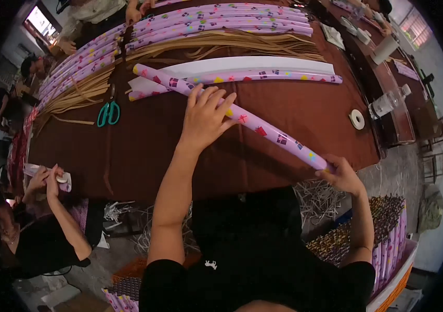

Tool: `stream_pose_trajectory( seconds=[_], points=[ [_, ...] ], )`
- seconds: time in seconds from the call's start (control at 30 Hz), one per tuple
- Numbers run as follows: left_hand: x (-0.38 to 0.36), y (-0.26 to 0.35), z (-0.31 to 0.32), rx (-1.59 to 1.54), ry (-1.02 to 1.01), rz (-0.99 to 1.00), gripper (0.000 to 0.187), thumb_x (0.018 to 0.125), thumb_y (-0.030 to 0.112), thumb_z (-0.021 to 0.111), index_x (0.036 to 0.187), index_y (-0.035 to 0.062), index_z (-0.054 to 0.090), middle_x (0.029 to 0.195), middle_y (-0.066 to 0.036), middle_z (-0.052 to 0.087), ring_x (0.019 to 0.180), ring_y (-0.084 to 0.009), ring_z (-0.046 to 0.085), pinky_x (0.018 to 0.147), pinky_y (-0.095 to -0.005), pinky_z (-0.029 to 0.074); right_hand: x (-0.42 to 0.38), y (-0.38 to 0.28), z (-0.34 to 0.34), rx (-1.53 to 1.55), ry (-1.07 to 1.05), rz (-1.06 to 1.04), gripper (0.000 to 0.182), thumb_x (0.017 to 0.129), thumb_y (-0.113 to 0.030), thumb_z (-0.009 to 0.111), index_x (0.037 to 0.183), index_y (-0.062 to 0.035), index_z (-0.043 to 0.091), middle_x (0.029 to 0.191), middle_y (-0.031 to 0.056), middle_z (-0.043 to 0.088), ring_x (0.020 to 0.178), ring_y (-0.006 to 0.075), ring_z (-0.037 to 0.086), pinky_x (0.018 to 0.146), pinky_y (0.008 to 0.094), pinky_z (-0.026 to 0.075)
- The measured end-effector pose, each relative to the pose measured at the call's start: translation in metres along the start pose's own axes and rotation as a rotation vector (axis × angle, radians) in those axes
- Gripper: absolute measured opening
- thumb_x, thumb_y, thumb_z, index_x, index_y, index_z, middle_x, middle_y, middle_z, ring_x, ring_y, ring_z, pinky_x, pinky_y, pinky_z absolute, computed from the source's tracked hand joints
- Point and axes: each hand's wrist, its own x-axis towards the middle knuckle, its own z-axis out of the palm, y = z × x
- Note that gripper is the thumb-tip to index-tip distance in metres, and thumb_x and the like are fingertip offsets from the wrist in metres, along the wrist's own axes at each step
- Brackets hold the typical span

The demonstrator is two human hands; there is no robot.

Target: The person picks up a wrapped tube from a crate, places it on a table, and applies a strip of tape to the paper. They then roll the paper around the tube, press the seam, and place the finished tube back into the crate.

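Note:
A rolled tube of lilac wrapping paper (271, 134) printed with small gift boxes slants across the view, held in both hands. My left hand (204, 117) lies over its upper middle part, fingers curled across the roll and thumb below it. Around its lower right end closes my right hand (343, 176), fingers and thumb on either side. Behind the held roll's upper end lies a partly unrolled lilac sheet (284, 77), its white inner side showing along the top.
Brown strips (221, 44) and finished lilac rolls (221, 18) line the table's back. Teal-handled scissors (108, 113) lie left; a white tape roll (356, 119) and plastic bottle (390, 101) are right. A co-worker's hands (47, 179) work at left. A crate (395, 278) of rolls stands lower right.

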Motion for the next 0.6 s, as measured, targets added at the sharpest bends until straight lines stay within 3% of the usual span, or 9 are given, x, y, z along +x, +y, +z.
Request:
stream_pose_trajectory(
  seconds=[0.07,0.2,0.23,0.4,0.47,0.6],
  points=[
    [0.004,0.006,-0.007,0.082,-0.003,-0.006,0.064,0.070,0.021,0.081,0.129,0.0139,0.059,0.133,-0.010,0.052,0.127,-0.0306,0.046,0.109,-0.0550,0.028,-0.017,0.000,0.015,0.315,-0.106,0.097,0.027,0.087,-0.011,0.071,0.109,0.0017,0.062,0.079,-0.0010,0.062,0.063,0.0061,0.055,0.055,0.0219,0.044],
    [0.008,0.017,-0.003,0.109,0.247,-0.067,0.062,0.074,0.024,0.081,0.131,0.0152,0.059,0.143,-0.016,0.045,0.132,-0.0334,0.041,0.110,-0.0550,0.026,-0.033,0.026,0.047,0.704,-0.295,0.180,0.025,0.087,-0.014,0.070,0.106,-0.0005,0.062,0.076,-0.0011,0.062,0.058,0.0055,0.055,0.050,0.0211,0.043],
    [0.008,0.018,-0.005,0.147,0.277,-0.086,0.061,0.074,0.024,0.080,0.131,0.0152,0.059,0.143,-0.016,0.045,0.132,-0.0334,0.041,0.110,-0.0551,0.026,-0.036,0.028,0.058,0.740,-0.306,0.204,0.027,0.084,-0.014,0.068,0.105,0.0011,0.061,0.069,0.0028,0.060,0.055,0.0086,0.056,0.050,0.0220,0.045],
    [0.004,0.015,-0.012,0.255,0.197,-0.152,0.051,0.076,0.015,0.073,0.126,0.0181,0.063,0.139,-0.005,0.052,0.130,-0.0312,0.044,0.111,-0.0544,0.025,-0.039,0.034,0.094,0.680,-0.246,0.163,0.025,0.083,-0.009,0.070,0.105,-0.0003,0.062,0.071,0.0014,0.061,0.058,0.0084,0.058,0.051,0.0221,0.047],
    [0.005,0.015,-0.011,0.263,0.209,-0.138,0.051,0.075,0.015,0.074,0.124,0.0179,0.064,0.138,-0.006,0.053,0.129,-0.0314,0.044,0.110,-0.0541,0.025,-0.038,0.036,0.103,0.643,-0.229,0.179,0.023,0.087,-0.014,0.071,0.106,-0.0055,0.061,0.073,-0.0029,0.059,0.062,0.0043,0.056,0.053,0.0202,0.045],
    [0.004,0.012,-0.012,0.262,0.271,-0.143,0.047,0.071,0.015,0.077,0.116,0.0152,0.065,0.132,-0.008,0.053,0.126,-0.0317,0.044,0.109,-0.0531,0.028,-0.032,0.042,0.112,0.551,-0.179,0.179,0.026,0.086,-0.015,0.073,0.105,-0.0034,0.061,0.076,-0.0004,0.060,0.066,0.0071,0.057,0.058,0.0231,0.047]
  ],
)
